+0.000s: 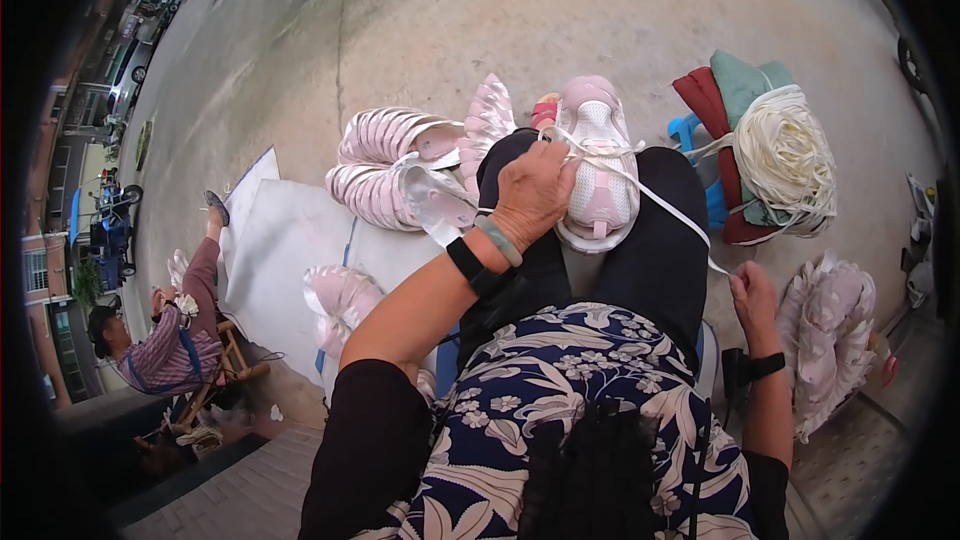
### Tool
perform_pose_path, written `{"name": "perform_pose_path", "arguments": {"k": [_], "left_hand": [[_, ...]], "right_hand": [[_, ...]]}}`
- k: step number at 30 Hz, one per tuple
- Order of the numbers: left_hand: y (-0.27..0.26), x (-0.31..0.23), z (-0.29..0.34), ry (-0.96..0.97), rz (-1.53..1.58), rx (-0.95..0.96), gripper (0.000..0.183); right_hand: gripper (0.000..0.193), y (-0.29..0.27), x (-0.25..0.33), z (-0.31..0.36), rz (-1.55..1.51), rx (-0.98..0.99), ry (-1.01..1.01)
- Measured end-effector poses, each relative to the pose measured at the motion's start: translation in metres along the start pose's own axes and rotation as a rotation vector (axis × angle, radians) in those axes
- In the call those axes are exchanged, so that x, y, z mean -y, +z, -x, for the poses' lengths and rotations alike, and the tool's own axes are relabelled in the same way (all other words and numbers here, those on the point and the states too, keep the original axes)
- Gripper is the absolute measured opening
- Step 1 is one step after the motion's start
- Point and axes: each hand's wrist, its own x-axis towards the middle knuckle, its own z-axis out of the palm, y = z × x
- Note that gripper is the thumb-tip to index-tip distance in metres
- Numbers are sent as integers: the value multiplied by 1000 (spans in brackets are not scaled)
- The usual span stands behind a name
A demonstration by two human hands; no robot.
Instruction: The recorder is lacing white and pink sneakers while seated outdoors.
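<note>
A pink and white sneaker (pixel 601 180) rests on my lap between my thighs, its toe pointing away from me. My left hand (pixel 538 188) is closed at the shoe's left edge, by the eyelets; its fingertips are partly hidden. White lace crosses the upper and loops beside those fingers. From the right eyelets a long white shoelace (pixel 672 208) runs taut over my right thigh. Its far end is pinched between the fingers of my right hand (pixel 753 297), held out to the right.
Left of my knees lie rows of nested pink shoe uppers (pixel 385 165) by a white sheet (pixel 280 250). At right, a bundle of white laces (pixel 785 155) lies on folded cloth over a blue stool (pixel 688 132). More pink uppers (pixel 828 340) sit beyond my right hand. Another person (pixel 175 345) sits far left.
</note>
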Motion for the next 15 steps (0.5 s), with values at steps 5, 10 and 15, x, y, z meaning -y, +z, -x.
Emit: {"name": "perform_pose_path", "arguments": {"k": [5, 10, 15], "left_hand": [[0, 12, -30, 274, -158, -122, 24], [4, 19, -41, 316, -225, 36, 17], [-5, 13, -34, 306, -187, 129, 11]], "right_hand": [[15, 0, 81, -50, -133, -135, -211], [28, 18, 125, -76, -123, -310, -495], [40, 30, 135, -84, -154, -212, -569]]}}
